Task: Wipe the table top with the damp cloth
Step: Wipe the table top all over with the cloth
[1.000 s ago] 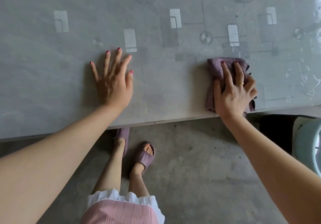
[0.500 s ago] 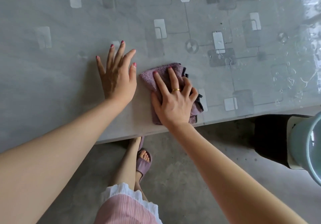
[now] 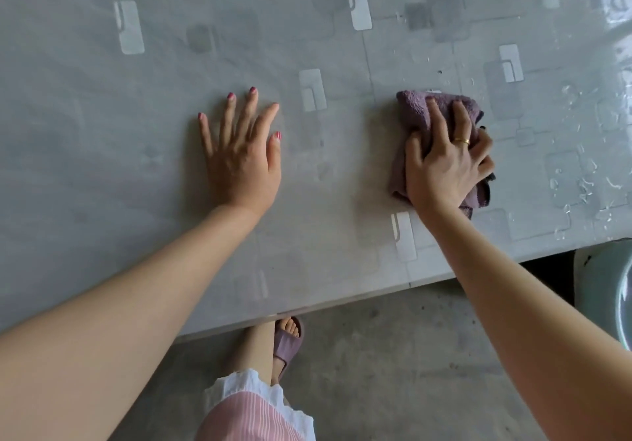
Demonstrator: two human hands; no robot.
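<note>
A grey table top (image 3: 102,139) with a pattern of pale and dark rectangles fills the upper view. My right hand (image 3: 444,163) presses down on a bunched purple cloth (image 3: 412,112) lying on the table at the right, fingers curled over it. Only the cloth's far corner and its edges show around the hand. My left hand (image 3: 242,153) rests flat on the table to the left of the cloth, fingers spread, holding nothing. Water drops and streaks (image 3: 581,180) glisten on the surface to the right of the cloth.
The table's near edge (image 3: 342,307) runs diagonally across the lower view, above a concrete floor (image 3: 393,372). A pale green basin (image 3: 612,293) stands on the floor at the far right. My foot in a purple slipper (image 3: 287,344) shows under the edge.
My right hand has slid the cloth to the right, away from my left hand, which it was next to half a second ago. The left hand has stayed flat on the table.
</note>
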